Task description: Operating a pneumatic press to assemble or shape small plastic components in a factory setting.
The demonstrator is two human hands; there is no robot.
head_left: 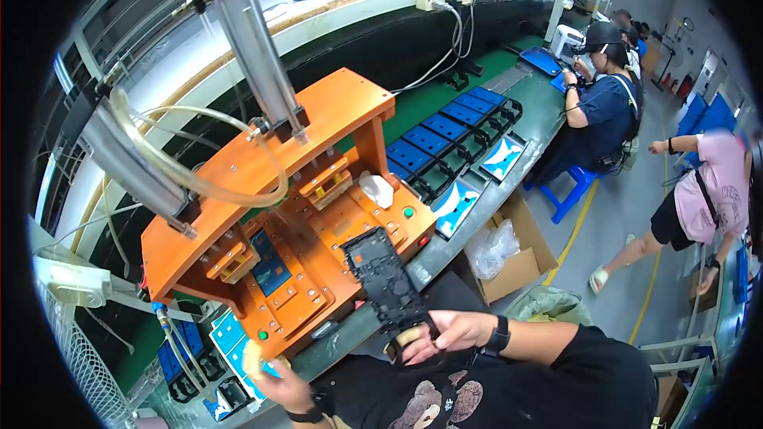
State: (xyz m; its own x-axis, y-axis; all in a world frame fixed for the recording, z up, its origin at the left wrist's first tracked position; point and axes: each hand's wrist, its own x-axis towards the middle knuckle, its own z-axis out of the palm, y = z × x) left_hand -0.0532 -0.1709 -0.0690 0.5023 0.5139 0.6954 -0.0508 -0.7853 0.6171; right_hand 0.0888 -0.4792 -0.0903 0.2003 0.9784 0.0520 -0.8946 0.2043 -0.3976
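Observation:
My right hand [447,335] is closed on the lower end of a black plastic housing [383,274], a flat rectangular frame with ribs and openings. It tilts up in front of the orange press [350,83]. My left hand [280,383], nothing in it, has its fingers stretched apart beside the press's front left corner. Pale finger covers show on both hands. Close above the left fingertips is a green button [263,335]; a second green button [408,212] sits on the right. A blue panel [271,264] lies in the press's left station.
Two metal cylinders [258,52] with hoses top the press. Blue panels in black frames [445,127] line the bench to the right. A cardboard box [520,250] holds clear plastic. A seated co-worker [608,103] works farther along; another person [703,191] stands in the aisle.

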